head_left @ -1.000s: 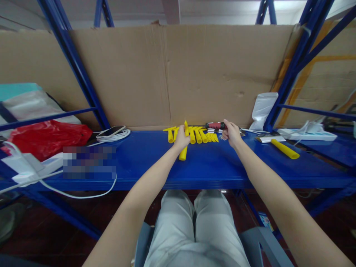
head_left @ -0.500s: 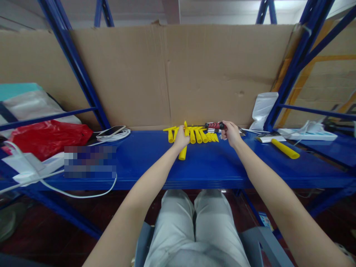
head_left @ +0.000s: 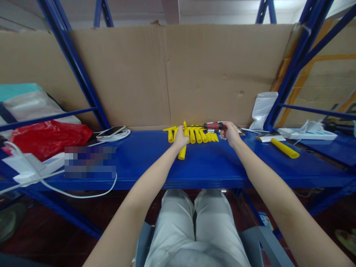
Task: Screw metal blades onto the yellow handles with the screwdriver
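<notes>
My left hand (head_left: 181,138) is closed round a yellow T-shaped piece (head_left: 182,152), whose handle sticks out below the fingers. My right hand (head_left: 229,132) grips the end of a red and black screwdriver (head_left: 215,126). The screwdriver lies level, its shaft pointing left toward the yellow piece; whether the tip touches it cannot be made out. Behind and beside my left hand several yellow pieces (head_left: 198,136) stand in a row on the blue shelf (head_left: 147,155). Small yellow parts (head_left: 213,137) lie at the right end of that row.
A yellow tube (head_left: 285,148) lies at the right near a white power strip (head_left: 308,135). A white pouch (head_left: 264,110) leans on the cardboard (head_left: 125,74). At the left are a phone (head_left: 112,131), coiled white cable (head_left: 119,135) and a red bag (head_left: 50,137).
The screwdriver's handle looks turned, showing a plainer red side, and my right fingers have shifted slightly on it. My left hand and the yellow piece have barely moved.
</notes>
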{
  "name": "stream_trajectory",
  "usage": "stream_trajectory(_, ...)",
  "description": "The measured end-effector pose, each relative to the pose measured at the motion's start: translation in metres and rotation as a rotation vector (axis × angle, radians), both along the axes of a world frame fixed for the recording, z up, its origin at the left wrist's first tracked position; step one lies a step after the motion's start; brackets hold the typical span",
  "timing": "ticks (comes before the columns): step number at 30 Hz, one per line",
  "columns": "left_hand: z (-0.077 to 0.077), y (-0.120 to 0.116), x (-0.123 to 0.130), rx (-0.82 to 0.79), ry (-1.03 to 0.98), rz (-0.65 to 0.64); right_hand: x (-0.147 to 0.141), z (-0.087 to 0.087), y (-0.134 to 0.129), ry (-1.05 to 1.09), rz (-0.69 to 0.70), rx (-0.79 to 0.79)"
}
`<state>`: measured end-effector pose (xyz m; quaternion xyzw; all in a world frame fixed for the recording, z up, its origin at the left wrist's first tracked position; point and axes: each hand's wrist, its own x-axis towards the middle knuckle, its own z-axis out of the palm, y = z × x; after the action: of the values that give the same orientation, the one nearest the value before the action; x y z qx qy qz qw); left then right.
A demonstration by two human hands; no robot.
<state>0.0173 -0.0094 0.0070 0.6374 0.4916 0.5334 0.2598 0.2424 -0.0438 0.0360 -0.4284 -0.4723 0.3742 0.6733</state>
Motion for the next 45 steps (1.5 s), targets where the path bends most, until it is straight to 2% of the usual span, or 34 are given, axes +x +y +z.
stream_trajectory(3, 0.001, -0.001, 0.0, 0.012, -0.001, -0.002, 0.0, 0.001, 0.0, 0.035, 0.011, 0.008)
stream_trajectory(9, 0.003, -0.005, 0.0, -0.014, -0.008, -0.003, 0.001, -0.002, -0.002, -0.058, -0.014, 0.08)
stream_trajectory(16, 0.008, -0.013, 0.001, -0.014, 0.002, -0.011, -0.004, 0.002, -0.002, 0.038, -0.072, 0.07)
stream_trajectory(21, 0.009, -0.013, 0.002, -0.023, 0.006, -0.007, 0.0, -0.002, 0.001, -0.008, -0.073, 0.106)
stream_trajectory(27, 0.008, -0.011, 0.002, -0.015, 0.004, -0.02, 0.002, 0.0, 0.002, 0.0, -0.091, 0.1)
stream_trajectory(30, 0.007, -0.011, 0.002, -0.016, 0.007, -0.019, 0.001, 0.002, 0.001, 0.034, -0.064, 0.109)
stream_trajectory(35, 0.009, -0.012, 0.001, -0.019, -0.005, 0.003, 0.001, -0.001, -0.001, -0.035, -0.015, 0.087)
stream_trajectory(40, 0.013, -0.017, 0.003, -0.018, -0.015, -0.019, 0.001, 0.001, -0.001, 0.015, -0.064, 0.08)
stream_trajectory(45, 0.009, -0.012, 0.002, -0.011, 0.002, -0.001, 0.001, 0.0, 0.0, 0.009, -0.053, 0.081)
